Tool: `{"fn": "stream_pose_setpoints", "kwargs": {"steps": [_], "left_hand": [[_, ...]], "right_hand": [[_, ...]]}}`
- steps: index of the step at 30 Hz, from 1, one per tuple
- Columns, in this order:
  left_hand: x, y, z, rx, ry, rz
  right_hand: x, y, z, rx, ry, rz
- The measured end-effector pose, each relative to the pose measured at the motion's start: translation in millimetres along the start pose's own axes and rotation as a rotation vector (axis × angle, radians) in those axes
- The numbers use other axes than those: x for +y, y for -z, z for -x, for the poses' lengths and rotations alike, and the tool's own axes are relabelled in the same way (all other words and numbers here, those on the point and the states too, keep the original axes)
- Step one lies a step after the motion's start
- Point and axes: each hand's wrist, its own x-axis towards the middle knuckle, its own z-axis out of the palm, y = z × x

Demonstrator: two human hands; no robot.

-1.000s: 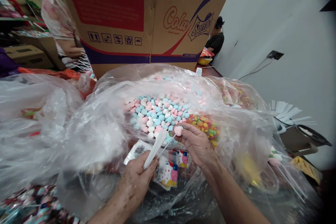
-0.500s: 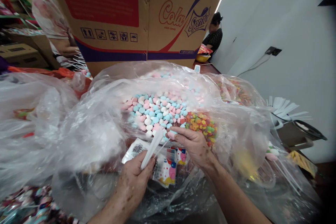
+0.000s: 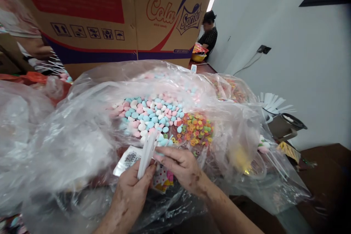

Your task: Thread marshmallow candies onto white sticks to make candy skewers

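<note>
My left hand [image 3: 134, 186] is closed round a bundle of white sticks [image 3: 147, 150] that points up and away. My right hand [image 3: 179, 166] is just beside it, fingers pinched near the sticks' base; what it pinches is too small to make out. Under both hands lie small printed packets [image 3: 161, 179] with coloured dots. Just beyond is a clear plastic bag [image 3: 90, 131] open on a heap of pink, blue and white candies [image 3: 150, 115], with ring-shaped multicoloured candies [image 3: 196, 129] to the right.
A big cardboard box [image 3: 115, 18] marked Cola Sprite stands behind the bags. Another person [image 3: 208, 34] sits at the far end by the white wall. A second person's hand [image 3: 35, 49] with sticks is at the left. A scale-like device [image 3: 285, 124] and white sticks [image 3: 272, 102] stand right.
My right hand held a pink candy above the heap, then drew back toward my left hand and the sticks. The camera swung right, shifting the scene leftward.
</note>
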Motion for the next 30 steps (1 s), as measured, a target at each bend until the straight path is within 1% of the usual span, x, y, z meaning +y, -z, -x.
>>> {"fn": "stream_pose_setpoints", "kwargs": {"steps": [2, 4, 5, 7, 8, 10, 12, 15, 18, 20, 23, 24, 26, 30], "left_hand": [[8.3, 0.9, 0.1, -0.02, 0.027, 0.022], [15.0, 1.5, 1.2, -0.012, 0.049, 0.027], [17.2, 1.3, 2.1, -0.009, 0.066, 0.026], [19.5, -0.2, 4.5, 0.003, 0.105, 0.018], [20.0, -1.5, 6.0, 0.016, 0.123, 0.017], [20.4, -4.6, 9.2, 0.038, 0.143, 0.021], [21.1, -7.1, 11.9, 0.046, 0.143, 0.031], [22.3, -8.1, 13.9, 0.035, 0.127, 0.041], [21.9, -7.1, 14.0, 0.031, 0.12, 0.05], [20.8, -6.5, 14.1, 0.035, 0.124, 0.054], [20.3, -5.8, 15.2, 0.03, 0.131, 0.064], [20.7, -5.6, 15.8, 0.029, 0.133, 0.065], [22.2, -5.1, 16.9, 0.03, 0.132, 0.062], [21.4, -4.9, 16.4, 0.035, 0.112, 0.053]], "right_hand": [[4.6, 22.6, 0.0, 0.136, 0.043, 0.193], [17.4, 49.7, -0.6, 0.294, 0.116, 0.477], [25.7, 62.0, -0.6, 0.312, 0.139, 0.643], [42.2, 79.0, 0.4, 0.258, 0.133, 0.961], [49.3, 83.0, 1.7, 0.214, 0.123, 1.094], [59.3, 83.3, 5.0, 0.168, 0.134, 1.291], [64.1, 78.2, 8.3, 0.174, 0.171, 1.386], [67.0, 71.6, 11.3, 0.184, 0.217, 1.416], [69.8, 72.3, 11.2, 0.164, 0.269, 1.364], [70.0, 76.6, 10.3, 0.182, 0.275, 1.242], [65.4, 86.6, 9.4, 0.273, 0.271, 0.988], [63.2, 90.0, 9.4, 0.285, 0.274, 0.929], [60.4, 95.1, 9.9, 0.254, 0.267, 0.892], [65.0, 95.0, 11.3, 0.111, 0.208, 1.013]]}}
